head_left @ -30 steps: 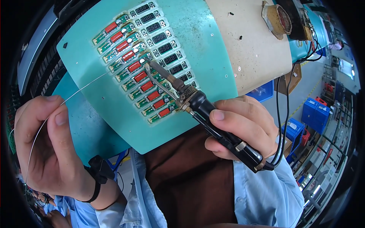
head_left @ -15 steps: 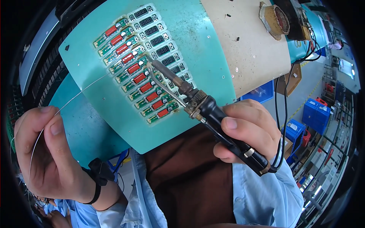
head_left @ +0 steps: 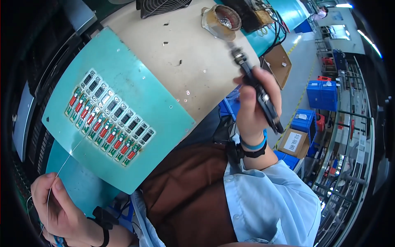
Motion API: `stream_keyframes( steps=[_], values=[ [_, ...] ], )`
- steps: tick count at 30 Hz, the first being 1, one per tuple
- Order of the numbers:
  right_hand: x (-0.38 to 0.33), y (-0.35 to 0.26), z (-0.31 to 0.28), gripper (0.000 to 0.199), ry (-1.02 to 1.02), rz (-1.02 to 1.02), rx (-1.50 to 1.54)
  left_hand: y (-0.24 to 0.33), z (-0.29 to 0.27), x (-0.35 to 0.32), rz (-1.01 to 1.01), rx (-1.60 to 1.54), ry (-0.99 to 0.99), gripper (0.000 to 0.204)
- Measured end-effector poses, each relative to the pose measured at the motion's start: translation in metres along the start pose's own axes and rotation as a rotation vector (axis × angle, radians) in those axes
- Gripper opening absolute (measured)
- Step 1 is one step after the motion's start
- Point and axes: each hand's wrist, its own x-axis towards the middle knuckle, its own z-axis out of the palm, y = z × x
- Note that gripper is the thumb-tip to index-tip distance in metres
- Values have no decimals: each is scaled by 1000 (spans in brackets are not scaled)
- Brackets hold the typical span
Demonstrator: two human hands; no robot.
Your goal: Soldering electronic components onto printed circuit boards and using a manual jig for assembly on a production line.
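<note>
My left hand (head_left: 61,203) pinches a thin solder wire (head_left: 66,161) between thumb and forefinger; the wire's far end reaches over the green mat toward the boards. A black soldering iron (head_left: 263,100) is gripped in my right hand (head_left: 259,109), far to the right of the mat. Its tip, smeared by motion, is near the mouth of a round, crusted cup (head_left: 220,24); whether they touch I cannot tell. On the mat (head_left: 164,160) several small circuit boards (head_left: 110,137) lie in a slanting row, each with a red part and a dark digit display.
Beyond the mat lies a beige board (head_left: 197,78) with small dark bits on it. A fan grille (head_left: 164,6) stands at the far edge. Cables (head_left: 282,29) hang at the back right. Blue bins (head_left: 322,94) and a cardboard box (head_left: 294,142) are on the floor at right.
My right hand has carried the soldering iron away from the boards, up to the cup. The view has shifted, so the mat appears lower left. My left hand still pinches the wire.
</note>
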Motion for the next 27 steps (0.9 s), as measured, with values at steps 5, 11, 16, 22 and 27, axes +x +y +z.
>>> stream_keyframes(
  steps=[5, 11, 16, 22, 27],
  values=[
    [0, 36, 6, 35, 241, 151, -84, 2, 3, 2, 14, -14, 20, 14],
    [-1, -6, 9, 45, 153, 103, 125, 16, 9, 7, -24, 2, 39, 16],
    [14, -63, 5, 45, -251, -128, 150, 19, 13, 15, 1, -8, 54, 17],
    [19, -89, 24, 41, -531, -130, 352, 20, 19, 18, 60, -5, 72, 17],
    [20, -89, 36, 44, -618, -217, 333, 15, 19, 18, 67, -25, 61, 18]
  ],
)
